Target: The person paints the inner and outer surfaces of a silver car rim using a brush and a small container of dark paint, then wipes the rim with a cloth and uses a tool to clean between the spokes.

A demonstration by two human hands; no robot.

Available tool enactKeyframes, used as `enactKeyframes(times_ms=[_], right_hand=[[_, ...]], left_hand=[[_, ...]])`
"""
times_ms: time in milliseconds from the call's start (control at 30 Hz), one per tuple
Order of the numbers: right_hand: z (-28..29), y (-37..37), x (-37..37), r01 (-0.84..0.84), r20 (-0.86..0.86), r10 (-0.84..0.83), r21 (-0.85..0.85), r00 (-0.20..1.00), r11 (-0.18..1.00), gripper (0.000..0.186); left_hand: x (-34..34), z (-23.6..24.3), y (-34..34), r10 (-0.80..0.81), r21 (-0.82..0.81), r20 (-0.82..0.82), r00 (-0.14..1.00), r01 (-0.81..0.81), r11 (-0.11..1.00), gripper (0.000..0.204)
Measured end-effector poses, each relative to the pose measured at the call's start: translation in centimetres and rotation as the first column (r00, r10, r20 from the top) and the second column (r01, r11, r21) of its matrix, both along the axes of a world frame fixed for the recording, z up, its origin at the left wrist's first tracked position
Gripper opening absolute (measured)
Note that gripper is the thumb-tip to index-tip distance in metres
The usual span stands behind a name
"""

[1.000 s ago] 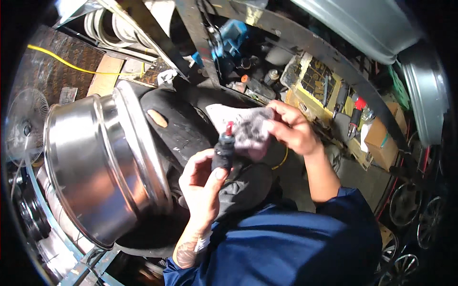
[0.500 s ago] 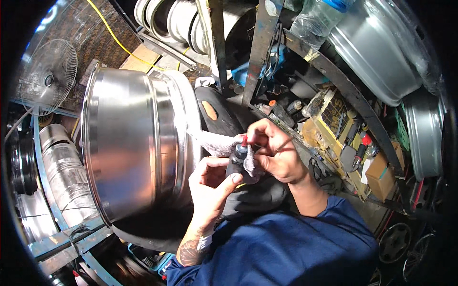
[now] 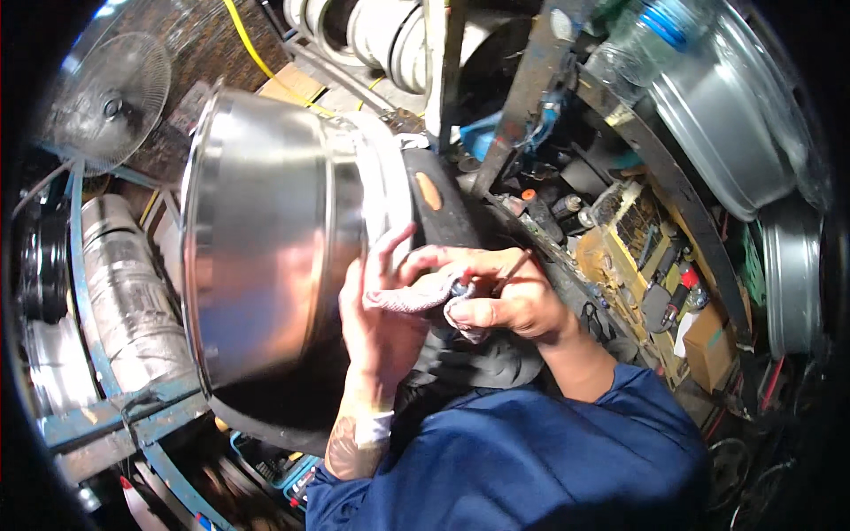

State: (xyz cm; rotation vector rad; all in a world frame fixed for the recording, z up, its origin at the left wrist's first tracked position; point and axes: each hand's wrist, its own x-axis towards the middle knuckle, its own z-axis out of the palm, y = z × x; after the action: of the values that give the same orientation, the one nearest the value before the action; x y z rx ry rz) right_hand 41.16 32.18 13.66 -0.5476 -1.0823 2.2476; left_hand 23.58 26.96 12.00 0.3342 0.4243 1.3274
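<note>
My right hand (image 3: 518,296) is closed around a small bottle, of which only the dark bluish top (image 3: 459,288) shows between thumb and fingers. A pale grey cloth (image 3: 412,298) is bunched under that thumb and stretches across to my left hand (image 3: 382,310). The left fingers are stretched out and apart, pointing up next to the cloth; whether they touch it is hard to tell. Just beyond my left hand, a large shiny metal wheel rim (image 3: 261,239) lies on its side, its pale edge close to the fingertips.
A blue metal frame (image 3: 88,425) and a fan (image 3: 113,108) are at the left. More rims (image 3: 372,35) stand at the back, and silver ones (image 3: 730,133) at the right. Dark steel bars (image 3: 655,142) cross beside a tool-littered board (image 3: 633,243) and a cardboard box (image 3: 708,345).
My left hand has let go of the small dark bottle and straightened its fingers toward the rim. The bottle is now in my right hand. The view has shifted slightly.
</note>
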Motion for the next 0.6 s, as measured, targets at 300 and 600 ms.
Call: enactKeyframes(times_ms=[300, 600], right_hand=[[-0.1, 1.8, 1.3, -0.058, 0.265, -0.128, 0.595, 0.956, 0.802, 0.035], [-2.5, 1.7, 1.6, 0.076, 0.239, -0.311, 0.67, 0.92, 0.738, 0.058]], left_hand=[[0.5, -0.1, -0.9, -0.225, -0.1, -0.311, 0.923, 0.204, 0.974, 0.069], [1.2, -0.5, -2.3, -0.16, -0.18, -0.411, 0.897, 0.092, 0.979, 0.031]])
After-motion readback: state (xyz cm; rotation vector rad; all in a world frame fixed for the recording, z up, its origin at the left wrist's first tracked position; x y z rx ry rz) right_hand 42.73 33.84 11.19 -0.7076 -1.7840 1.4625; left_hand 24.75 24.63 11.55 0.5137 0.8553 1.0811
